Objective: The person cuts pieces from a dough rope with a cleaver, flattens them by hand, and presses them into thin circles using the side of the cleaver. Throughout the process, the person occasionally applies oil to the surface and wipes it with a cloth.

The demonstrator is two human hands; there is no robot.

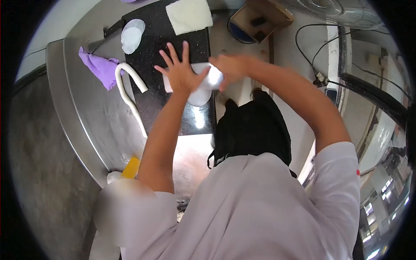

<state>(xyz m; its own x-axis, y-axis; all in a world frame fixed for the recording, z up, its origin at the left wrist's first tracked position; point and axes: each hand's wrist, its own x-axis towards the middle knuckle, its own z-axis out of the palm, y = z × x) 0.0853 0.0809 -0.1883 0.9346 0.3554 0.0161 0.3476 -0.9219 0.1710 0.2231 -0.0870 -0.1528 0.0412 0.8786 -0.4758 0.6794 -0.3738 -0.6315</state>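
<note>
My left hand [181, 73] lies with its fingers spread over a white flat piece [168, 83] on the black board [151, 93]. Part of that piece is hidden under the hand. At the board's right edge my right hand [232, 69] is blurred, its fingers closed at a shiny white piece [215, 77]. Whether the two white pieces are joined cannot be made out. Below them a rounded white sheet [199, 96] lies on the board, close to my left wrist.
A folded cream cloth [189, 16] and a white rounded item [132, 36] lie on the board's far part. Left of it are a purple cloth [102, 69] and a bent white tube [125, 93]. A cardboard box [262, 19] and a fan [333, 11] stand beyond.
</note>
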